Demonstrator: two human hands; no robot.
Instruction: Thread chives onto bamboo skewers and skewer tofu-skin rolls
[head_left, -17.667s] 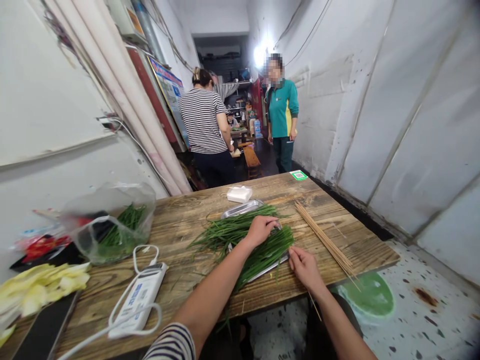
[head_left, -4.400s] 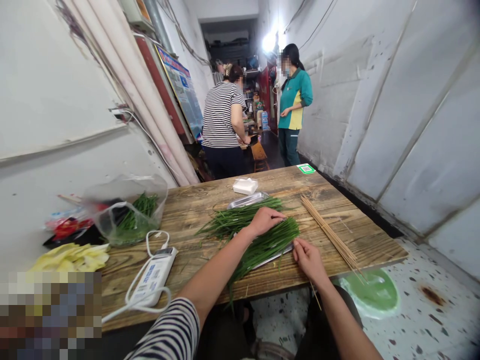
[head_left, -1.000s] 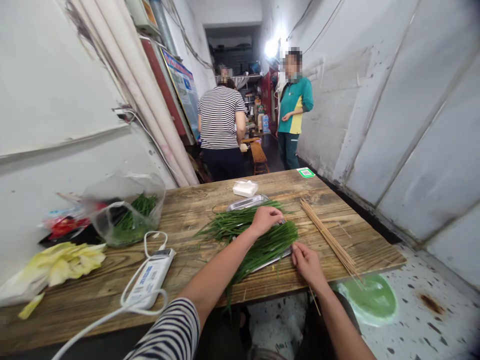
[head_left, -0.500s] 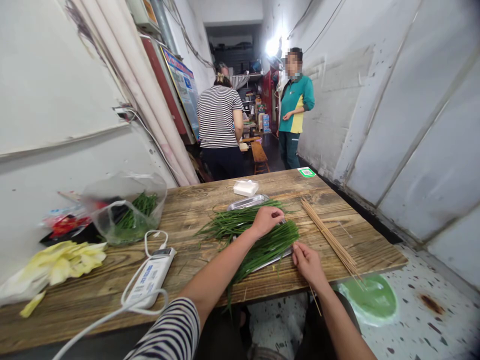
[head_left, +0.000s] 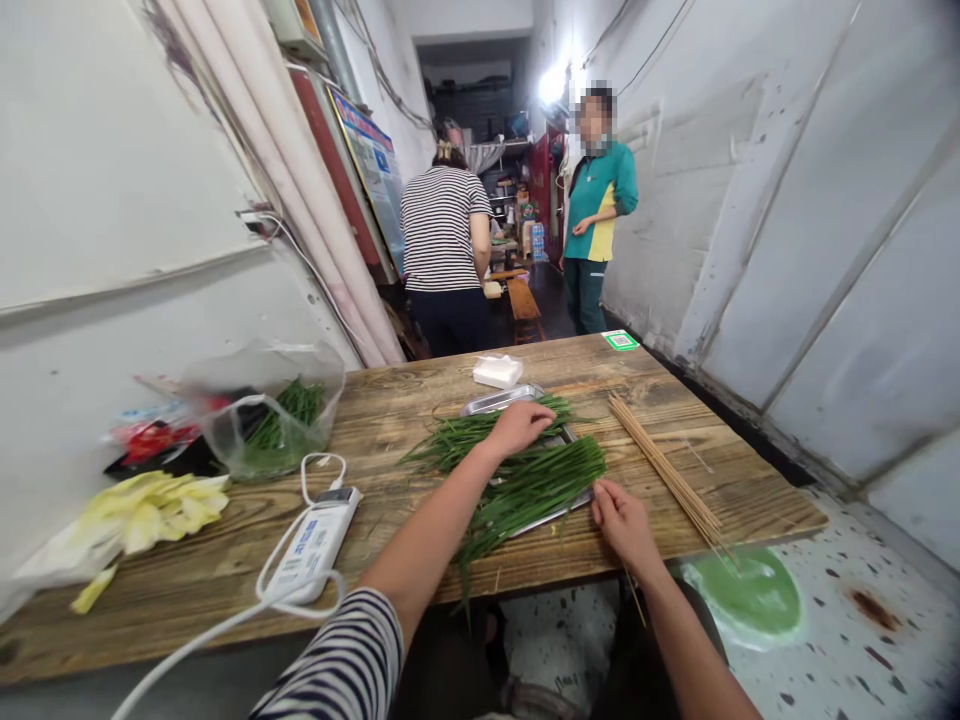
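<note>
While the right hand [head_left: 624,522] pinches a skewer [head_left: 636,598], greens [head_left: 536,482] lie beneath the left hand [head_left: 519,428] (curled, grip unclear).

Skewer [head_left: 636,598] in right hand [head_left: 625,520] beside green stalks [head_left: 541,484]

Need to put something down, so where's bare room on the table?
Bare wood lies between the white packet and QR card, and between the power strip and green stalks. It's crowded beneath the left hand and left of the plastic bag.
</note>
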